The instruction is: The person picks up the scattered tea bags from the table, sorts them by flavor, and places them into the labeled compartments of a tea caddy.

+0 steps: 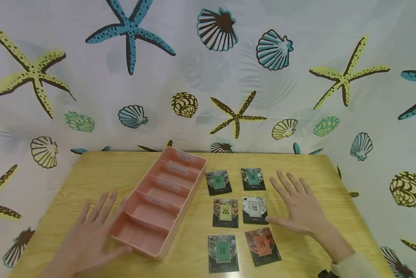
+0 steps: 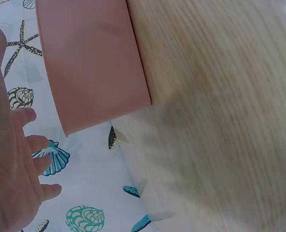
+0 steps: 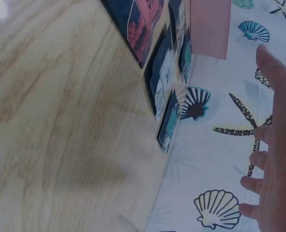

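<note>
My left hand [image 1: 86,235] is spread, palm down, beside the near left corner of a pink divided box [image 1: 138,236], its fingers overlapping the box's edge in the head view. The box lies at a slant and has several compartments in a row, most with a pale label on the divider. To the right, my right hand [image 1: 300,206] hovers with fingers spread and nothing held, nearest a packet with a white label [image 1: 254,210]. Below that lies a packet with a red label [image 1: 262,246]; above it, one with a green label [image 1: 253,179].
A second column of packets stands between box and right column: a green-label packet [image 1: 218,182], a yellow-label packet [image 1: 225,213] and a larger green-label packet [image 1: 223,253]. All lie flat on the wooden table [image 1: 308,258]. A shell-and-starfish curtain [image 1: 208,77] hangs behind and at the sides.
</note>
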### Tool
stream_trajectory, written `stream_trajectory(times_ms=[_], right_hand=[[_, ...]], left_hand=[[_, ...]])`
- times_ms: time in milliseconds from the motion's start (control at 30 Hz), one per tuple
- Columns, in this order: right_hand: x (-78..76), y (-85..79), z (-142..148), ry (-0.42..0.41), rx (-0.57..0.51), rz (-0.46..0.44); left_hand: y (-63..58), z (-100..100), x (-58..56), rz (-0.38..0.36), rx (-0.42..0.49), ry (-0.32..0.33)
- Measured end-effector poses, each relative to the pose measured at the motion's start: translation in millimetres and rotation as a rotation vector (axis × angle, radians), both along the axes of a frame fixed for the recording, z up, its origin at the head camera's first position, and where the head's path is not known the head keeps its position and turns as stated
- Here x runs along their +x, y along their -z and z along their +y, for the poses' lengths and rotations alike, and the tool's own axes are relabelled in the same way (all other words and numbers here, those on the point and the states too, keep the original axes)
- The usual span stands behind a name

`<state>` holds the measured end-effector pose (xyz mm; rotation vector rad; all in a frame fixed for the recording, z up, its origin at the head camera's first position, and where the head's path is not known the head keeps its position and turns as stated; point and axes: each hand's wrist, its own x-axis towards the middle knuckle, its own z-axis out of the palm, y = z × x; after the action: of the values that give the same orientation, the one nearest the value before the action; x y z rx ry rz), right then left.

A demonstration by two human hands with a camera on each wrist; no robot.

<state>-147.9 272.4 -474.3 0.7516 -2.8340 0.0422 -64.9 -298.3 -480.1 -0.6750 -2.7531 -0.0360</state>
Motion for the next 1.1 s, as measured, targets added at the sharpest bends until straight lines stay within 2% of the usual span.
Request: stream_trajectory(times_ms=[67,300,600,1100], right_hand=[[-1.8,1.8,-4.3,-0.013,-0.003,-0.006],[-11.6,5.2,-20.0,-0.045,-0.004,-0.014],[-27.1,7.5,-42.5,-0.119,0.025,-0.041],[-52.2,20.3,-76.9,-0.196,0.083,-0.084]], left_hand=[[2.7,0.5,1.9,-0.004,0.011,-0.009],[6.6,1.0,7.4,-0.091,0.014,-0.087],[16.9,-5.1,8.4,-0.045,0.033,-0.090],[28.2,-11.2,13.2,-0.116,0.051,-0.158]])
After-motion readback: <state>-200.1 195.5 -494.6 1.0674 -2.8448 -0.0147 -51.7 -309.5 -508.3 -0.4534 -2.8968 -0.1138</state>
